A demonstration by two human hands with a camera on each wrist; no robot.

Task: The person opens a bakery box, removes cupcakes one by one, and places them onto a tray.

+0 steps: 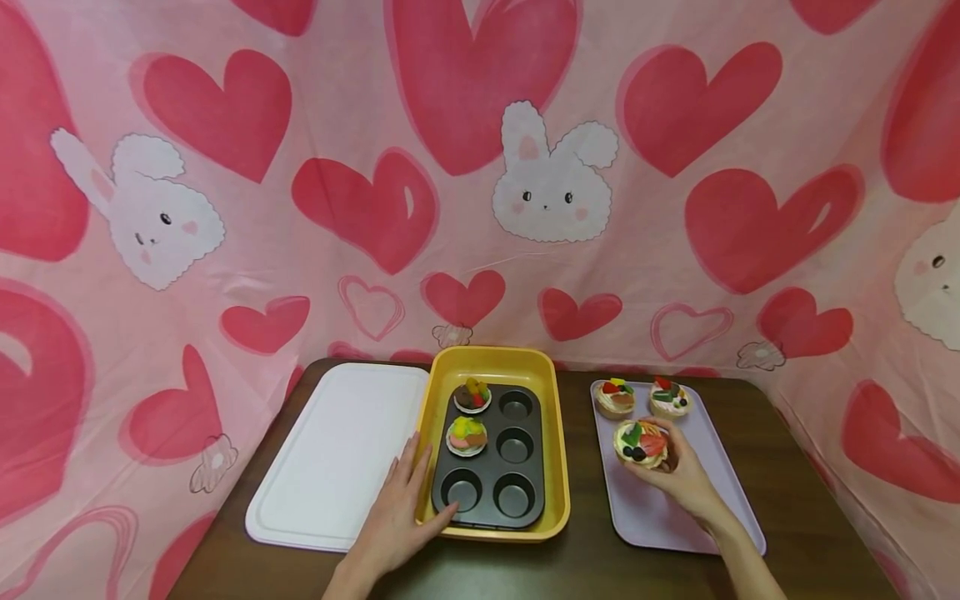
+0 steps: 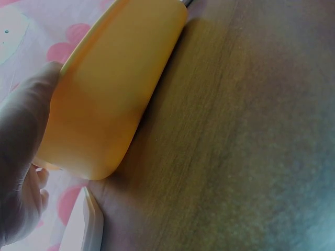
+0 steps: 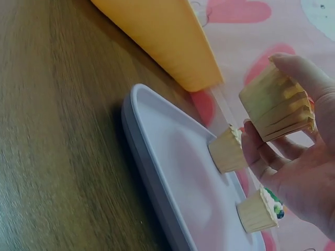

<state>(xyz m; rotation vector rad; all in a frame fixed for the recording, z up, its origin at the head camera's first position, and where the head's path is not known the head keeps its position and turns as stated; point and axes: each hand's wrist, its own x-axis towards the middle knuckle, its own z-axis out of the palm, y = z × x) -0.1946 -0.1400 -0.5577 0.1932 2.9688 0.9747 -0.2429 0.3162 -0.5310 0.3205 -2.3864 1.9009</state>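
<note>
In the head view, the left hand point(image 1: 397, 517) rests at the near left corner of the yellow bin point(image 1: 560, 475), its fingers extended and fairly wide, the thumb reaching over the rim toward the nearest left cup of the dark muffin pan point(image 1: 487, 471). Two topped cakes point(image 1: 467, 437) sit in the pan's left column; their lower parts are hidden. The right hand point(image 1: 690, 479) pinches a fruit-topped cupcake point(image 1: 640, 443) over the lilac tray point(image 1: 645, 517), its base out of sight, while two more cupcakes point(image 1: 670, 397) stand at the tray's far end. Both forearms are cut off below. The left arm covers a near corner of the white board point(image 1: 337, 458).

In the left wrist view, the bin's outer wall hides everything inside it; the thumb lies at the rim, the other fingers are mostly concealed, and whether they press the wall I cannot tell. The white board is cropped.

In the right wrist view, thumb and fingers hold the cupcake's pleated wrapper, clear of the tray; its topping is mostly turned away.
</note>
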